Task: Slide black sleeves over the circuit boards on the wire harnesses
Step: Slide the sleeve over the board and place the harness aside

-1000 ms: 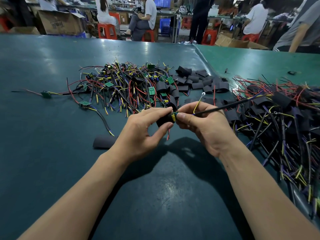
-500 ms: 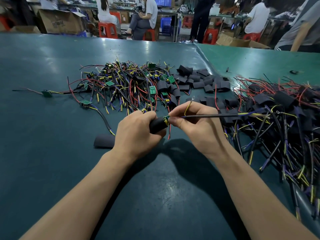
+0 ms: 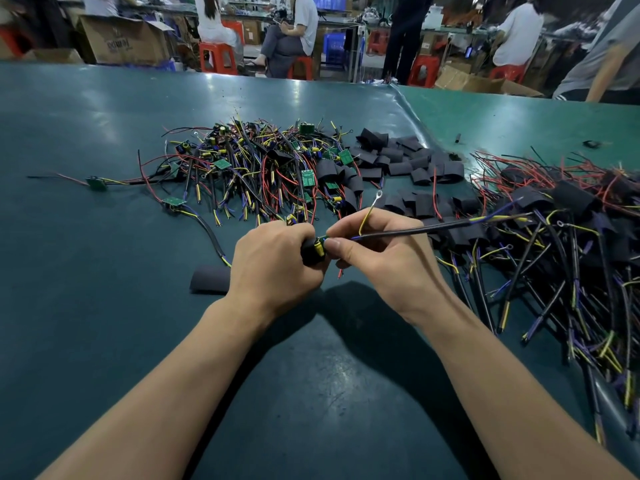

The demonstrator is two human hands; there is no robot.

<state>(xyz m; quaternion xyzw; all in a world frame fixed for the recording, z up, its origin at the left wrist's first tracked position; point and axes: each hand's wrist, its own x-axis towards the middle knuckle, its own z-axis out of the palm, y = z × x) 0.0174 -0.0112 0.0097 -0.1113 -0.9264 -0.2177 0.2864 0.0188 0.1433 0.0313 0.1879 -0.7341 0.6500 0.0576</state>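
A black sleeve [image 3: 311,255] is gripped in the curled left hand [image 3: 277,261], above the green table [image 3: 104,306]; its circuit board [image 3: 320,247], just showing at the sleeve's mouth, is pinched by the right hand [image 3: 377,258], the harness cable [image 3: 433,229] trailing rightward. The board could be snagged at the mouth if pushed askew, and a component bent.

Black sleeve [image 3: 311,252] gripped in left hand [image 3: 277,261], half over board, harness cable [image 3: 433,229] stretching right from it, loose sleeves [image 3: 408,161] beyond
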